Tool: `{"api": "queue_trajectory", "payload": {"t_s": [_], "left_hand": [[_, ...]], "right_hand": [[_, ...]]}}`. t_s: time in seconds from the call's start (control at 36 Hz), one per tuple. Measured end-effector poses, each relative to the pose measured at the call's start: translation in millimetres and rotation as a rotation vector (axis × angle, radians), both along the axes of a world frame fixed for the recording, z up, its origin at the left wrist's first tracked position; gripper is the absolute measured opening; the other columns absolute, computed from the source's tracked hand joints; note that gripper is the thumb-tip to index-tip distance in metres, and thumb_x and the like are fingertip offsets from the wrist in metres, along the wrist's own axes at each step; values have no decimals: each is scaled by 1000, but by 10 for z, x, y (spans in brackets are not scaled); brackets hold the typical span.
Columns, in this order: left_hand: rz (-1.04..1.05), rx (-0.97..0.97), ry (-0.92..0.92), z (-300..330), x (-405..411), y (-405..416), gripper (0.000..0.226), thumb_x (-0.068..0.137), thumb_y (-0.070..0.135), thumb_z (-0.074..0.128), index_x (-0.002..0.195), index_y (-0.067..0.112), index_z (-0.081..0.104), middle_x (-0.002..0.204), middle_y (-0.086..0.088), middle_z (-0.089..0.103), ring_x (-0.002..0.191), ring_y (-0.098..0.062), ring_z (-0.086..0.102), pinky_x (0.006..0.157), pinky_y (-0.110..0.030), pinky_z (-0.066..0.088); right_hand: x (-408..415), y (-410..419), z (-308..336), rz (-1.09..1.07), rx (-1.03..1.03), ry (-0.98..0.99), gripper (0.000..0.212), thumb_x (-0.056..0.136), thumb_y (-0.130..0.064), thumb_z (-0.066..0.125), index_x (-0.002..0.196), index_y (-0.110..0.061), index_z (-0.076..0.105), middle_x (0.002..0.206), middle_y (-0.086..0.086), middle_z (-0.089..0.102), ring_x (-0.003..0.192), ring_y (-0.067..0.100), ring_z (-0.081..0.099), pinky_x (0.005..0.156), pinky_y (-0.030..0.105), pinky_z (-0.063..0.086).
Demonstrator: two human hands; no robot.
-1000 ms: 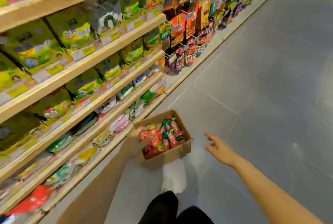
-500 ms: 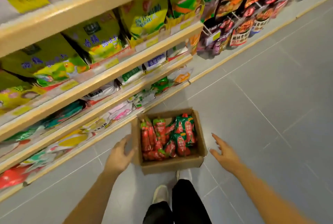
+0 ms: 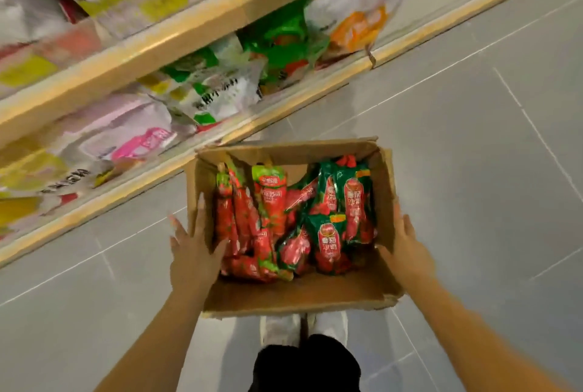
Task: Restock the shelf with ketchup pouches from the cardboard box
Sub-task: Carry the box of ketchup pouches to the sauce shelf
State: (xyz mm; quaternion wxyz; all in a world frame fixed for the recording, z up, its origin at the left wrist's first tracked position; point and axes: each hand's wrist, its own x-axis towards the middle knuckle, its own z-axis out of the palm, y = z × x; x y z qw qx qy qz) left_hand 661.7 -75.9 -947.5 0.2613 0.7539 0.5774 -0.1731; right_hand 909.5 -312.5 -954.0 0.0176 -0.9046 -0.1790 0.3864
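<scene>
- Head view, centre of the frame: an open cardboard box sits on the grey tiled floor, its flaps folded out and down.
- Inside the box lie the ketchup pouches, red with green tops, heaped loosely; some stand on edge along the left wall, others lie flat toward the right wall.
- The left hand is at the box's left wall, in the lower-left middle of the frame. Its fingers are spread and stretched along the outside of the wall while the thumb hooks over the rim to the inside, close to the nearest pouches; the wall sits between thumb and fingers.
- The right hand is pressed flat against the outside of the box's right wall, fingers fairly straight and together; whether the thumb reaches over the rim I cannot tell, as the flap hides it.
- Neither hand has a pouch in it.
- Upper left of the frame: the shelf runs diagonally, with pale wooden edges, and is filled with other packets in green, white, pink and orange; they are blurred, so their labels cannot be read.
- Bottom centre: two white shoes just below the box's near edge, with dark trouser legs beneath them.
</scene>
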Motion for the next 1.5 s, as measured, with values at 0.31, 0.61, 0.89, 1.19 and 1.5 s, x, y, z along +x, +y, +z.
{"api": "queue_trajectory", "payload": {"t_s": [0.31,0.61,0.89,1.19,1.5], "left_hand": [[-10,-21,-112,-294,-157,142,56,99,28,34,147,37,6,76,-1,52,60,-17,53,68,-33,48],[222,-188,-142,463,-868,-64,46,101,31,27,146,32,18,86,1,55,73,-17,56,82,-39,49],[210,-93,-124,963,-1899,-323,78,97,16,42,133,45,-20,104,-19,61,77,-24,56,83,-38,50],[407,-37,-158,1213,-3778,-390,83,97,17,42,125,58,-26,95,-15,63,63,-11,47,70,-32,47],[476,-20,-165,1584,-5906,-123,81,95,14,43,134,44,-21,103,-19,64,85,-30,61,83,-43,52]], "right_hand": [[174,-11,-175,123,134,-71,90,93,-12,43,129,-50,-30,70,9,52,52,11,45,56,30,41],[58,279,684,380,78,-10,85,93,-14,46,139,-38,-20,66,2,48,48,4,39,57,26,39],[-554,654,1229,531,101,46,81,92,-13,49,137,-44,-11,63,8,54,49,10,42,61,29,40],[-2270,1260,1748,709,111,37,78,95,-14,43,135,-48,-15,130,20,53,99,37,61,91,46,48],[-4361,1855,1994,837,142,99,77,95,-17,42,130,-52,-17,127,21,54,102,37,60,93,49,47]]}}
